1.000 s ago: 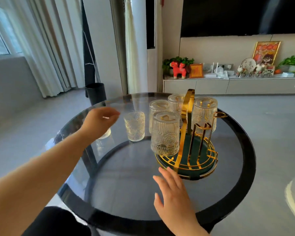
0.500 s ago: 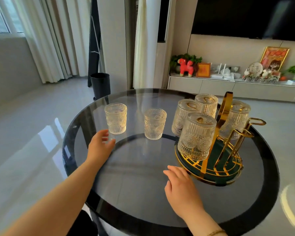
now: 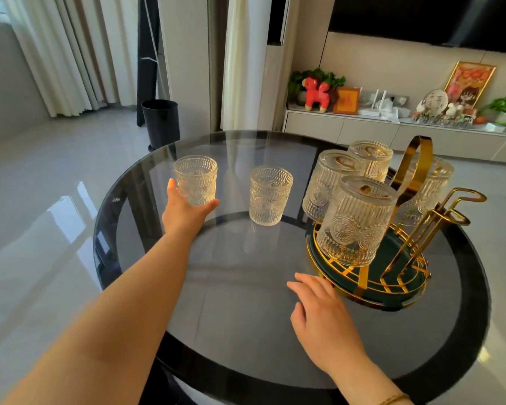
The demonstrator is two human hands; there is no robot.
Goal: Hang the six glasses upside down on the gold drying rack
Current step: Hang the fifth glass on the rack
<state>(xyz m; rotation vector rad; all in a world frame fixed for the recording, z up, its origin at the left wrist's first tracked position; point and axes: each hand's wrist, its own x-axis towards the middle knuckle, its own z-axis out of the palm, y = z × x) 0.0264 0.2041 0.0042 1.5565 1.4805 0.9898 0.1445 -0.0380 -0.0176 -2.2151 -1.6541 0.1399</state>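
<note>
Nearest me, my right hand (image 3: pixel 322 314) lies flat on the glass table (image 3: pixel 246 331), fingers spread, its grip empty, fingertips just beside the rim of the gold drying rack (image 3: pixel 371 276). Four glasses hang upside down on the rack's prongs; two gold prongs (image 3: pixel 450 209) on the right stand bare. Farther left, one upright glass (image 3: pixel 270 195) stands alone on the table. Beyond it, my left hand (image 3: pixel 184 213) cups the base of the other upright glass (image 3: pixel 195 179), thumb and fingers open around it, not yet closed.
</note>
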